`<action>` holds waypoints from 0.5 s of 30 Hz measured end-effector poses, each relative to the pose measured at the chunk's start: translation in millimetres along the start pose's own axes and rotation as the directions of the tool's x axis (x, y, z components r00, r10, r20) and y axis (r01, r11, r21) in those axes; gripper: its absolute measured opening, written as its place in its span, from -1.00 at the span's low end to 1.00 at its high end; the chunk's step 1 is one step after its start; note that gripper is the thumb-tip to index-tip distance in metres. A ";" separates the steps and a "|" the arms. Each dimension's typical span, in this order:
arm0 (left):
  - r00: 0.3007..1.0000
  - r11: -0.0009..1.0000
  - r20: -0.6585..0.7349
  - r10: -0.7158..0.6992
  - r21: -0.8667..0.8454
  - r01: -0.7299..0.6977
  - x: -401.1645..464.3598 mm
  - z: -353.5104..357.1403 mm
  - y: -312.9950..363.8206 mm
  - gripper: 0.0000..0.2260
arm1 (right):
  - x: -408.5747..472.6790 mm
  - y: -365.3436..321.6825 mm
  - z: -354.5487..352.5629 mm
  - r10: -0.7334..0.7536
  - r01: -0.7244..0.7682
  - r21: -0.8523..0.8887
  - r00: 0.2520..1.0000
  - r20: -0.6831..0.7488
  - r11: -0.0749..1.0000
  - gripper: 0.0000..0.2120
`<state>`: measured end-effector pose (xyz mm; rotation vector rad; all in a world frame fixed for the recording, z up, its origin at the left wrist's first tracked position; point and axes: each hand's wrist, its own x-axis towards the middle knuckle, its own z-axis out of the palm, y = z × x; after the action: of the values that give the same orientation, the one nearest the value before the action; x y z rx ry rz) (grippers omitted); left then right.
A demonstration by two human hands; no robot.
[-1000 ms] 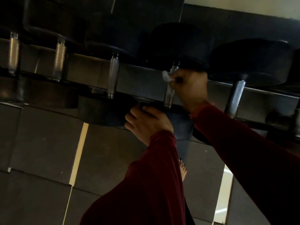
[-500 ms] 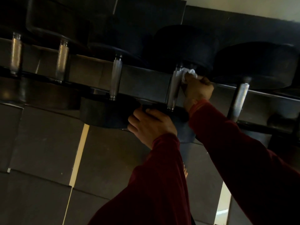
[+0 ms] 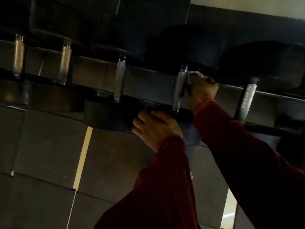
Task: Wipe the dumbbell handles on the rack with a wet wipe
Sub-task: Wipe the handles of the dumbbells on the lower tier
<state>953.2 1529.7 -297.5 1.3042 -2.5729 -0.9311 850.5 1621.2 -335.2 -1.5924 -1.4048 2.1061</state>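
Head view: right hand (image 3: pixel 202 90), curled around the wipe (image 3: pixel 194 75), sits touching the handle (image 3: pixel 179 90) just to its left, whose long axis runs toward and away; left hand (image 3: pixel 156 128) grips the near weight (image 3: pixel 184 118).

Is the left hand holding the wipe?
No, the wet wipe is in the right hand; the left hand grips the near dumbbell head.

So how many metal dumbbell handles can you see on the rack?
5. From the left: one at the far left, a second, a third mid-frame, a fourth beside the right hand holding the wipe, and a fifth. More may lie off-frame.
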 end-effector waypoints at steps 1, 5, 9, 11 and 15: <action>1.000 1.000 -0.001 0.002 -0.001 -0.002 0.0 -0.2 -0.5 -0.65 | -1.0 -1.9 0.5 0.045 -0.045 0.042 0.999 0.017 0.998 -0.81; 1.000 1.000 -0.008 0.007 -0.003 -0.007 0.2 0.3 -0.6 -0.66 | 2.7 -0.5 -7.9 0.000 0.000 0.004 0.997 0.074 1.000 -0.83; 1.000 1.000 -0.007 0.001 0.007 -0.001 0.3 0.2 -0.8 -0.65 | 0.6 1.4 -11.2 -0.134 0.143 -0.103 0.987 0.088 0.984 -0.84; 1.000 1.000 -0.006 -0.004 0.003 0.004 0.5 0.3 -0.3 -0.64 | 1.0 -0.6 -7.2 -0.060 0.062 -0.047 0.997 0.054 0.997 -0.82; 1.000 1.000 -0.010 0.009 0.004 -0.009 -0.5 0.1 -0.1 -0.66 | -2.2 -8.1 -2.6 0.152 -0.158 0.078 0.985 0.087 0.984 -0.84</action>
<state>953.5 1530.1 -297.5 1.2941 -2.5724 -0.9154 850.4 1625.8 -327.7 -1.6507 -1.2320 2.3083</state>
